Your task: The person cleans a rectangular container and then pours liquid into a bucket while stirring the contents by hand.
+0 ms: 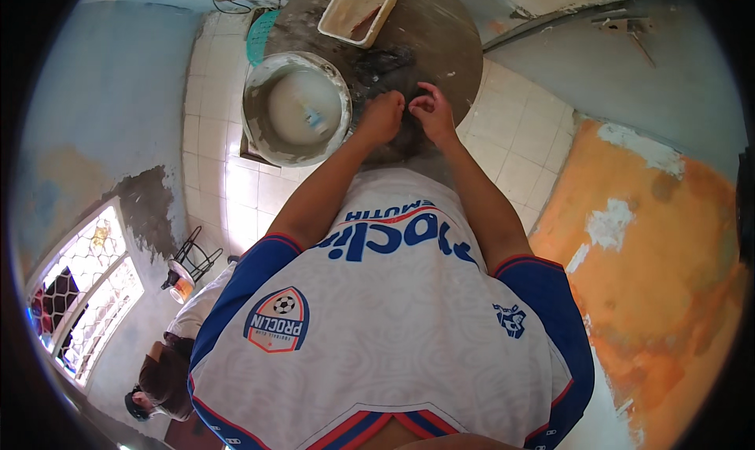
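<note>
My left hand [383, 117] is closed, thumb and fingers pressed together, above the near part of a round, stained brown table [444, 25]. Beside it, my right hand [433, 113] has its thumb and forefinger curled into a pinch, with the other fingers bent loosely. The fingertips of both hands nearly meet. Whatever they pinch is too small or dark to make out. Just beyond them lies a crumpled black plastic bag [385, 61]. To the left of my left hand stands a large bucket [255, 108] smeared with grey, holding cloudy whitish liquid and a pale blue-and-white object [315, 120].
A white rectangular tub [336, 27] with a reddish-brown piece inside sits on the table's far part. A turquoise plastic item [259, 37] shows behind the bucket. At lower left a person [169, 371] is near a grilled window [86, 289]. An orange patched wall [645, 285] rises at right.
</note>
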`<state>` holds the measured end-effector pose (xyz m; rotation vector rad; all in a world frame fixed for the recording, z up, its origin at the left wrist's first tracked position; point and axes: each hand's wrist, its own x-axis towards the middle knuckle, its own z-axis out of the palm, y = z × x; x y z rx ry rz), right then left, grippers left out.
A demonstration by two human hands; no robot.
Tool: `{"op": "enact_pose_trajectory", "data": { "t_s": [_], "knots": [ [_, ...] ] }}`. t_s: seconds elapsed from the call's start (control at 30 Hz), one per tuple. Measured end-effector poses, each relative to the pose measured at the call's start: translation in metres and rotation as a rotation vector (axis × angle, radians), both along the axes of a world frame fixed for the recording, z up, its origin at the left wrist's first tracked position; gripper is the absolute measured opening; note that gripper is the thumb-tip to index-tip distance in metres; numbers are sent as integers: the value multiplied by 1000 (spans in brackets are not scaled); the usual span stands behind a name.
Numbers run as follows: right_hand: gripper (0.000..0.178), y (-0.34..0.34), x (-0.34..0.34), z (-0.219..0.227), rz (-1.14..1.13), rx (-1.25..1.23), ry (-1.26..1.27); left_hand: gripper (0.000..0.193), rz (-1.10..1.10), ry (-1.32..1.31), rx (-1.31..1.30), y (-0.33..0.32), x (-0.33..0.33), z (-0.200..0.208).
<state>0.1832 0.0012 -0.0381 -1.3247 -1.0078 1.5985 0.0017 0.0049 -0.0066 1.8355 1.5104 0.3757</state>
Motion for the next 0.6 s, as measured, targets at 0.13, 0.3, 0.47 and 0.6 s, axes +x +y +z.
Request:
{"op": "enact_pose_trajectory", "data": {
  "t_s": [0.13,0.3,0.47,0.6],
  "knots": [
    [58,-1,-5,17,70,94,-153,8,55,-94,3,-3,-5,-11],
    [58,-5,-8,27,65,190,-290,9,75,-130,39,-4,-6,-11],
    [61,-5,-10,43,88,262,-374,20,-17,-102,21,-1,-14,-12],
    [63,2,-6,45,151,298,-357,23,-37,-87,42,4,-13,-9]
  ]
}}
